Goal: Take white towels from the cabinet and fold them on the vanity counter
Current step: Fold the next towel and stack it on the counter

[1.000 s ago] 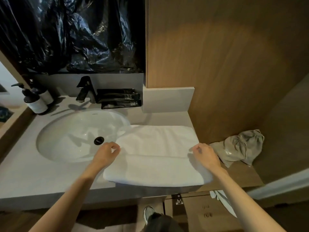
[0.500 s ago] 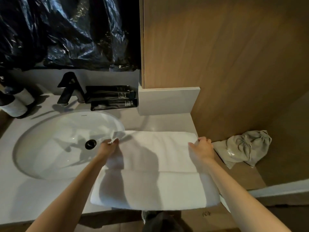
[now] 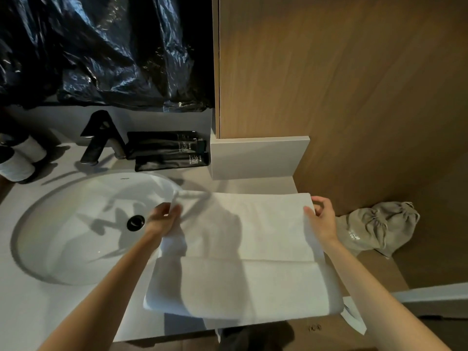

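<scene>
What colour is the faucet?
The faucet is black, seen in the head view, the only one here.

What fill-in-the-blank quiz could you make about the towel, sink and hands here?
The left hand pinches the far ____ corner of the towel.
The drain in the sink is coloured ____.
The drawstring bag lies to the ____ of the towel.
Missing words: left; black; right.
</scene>
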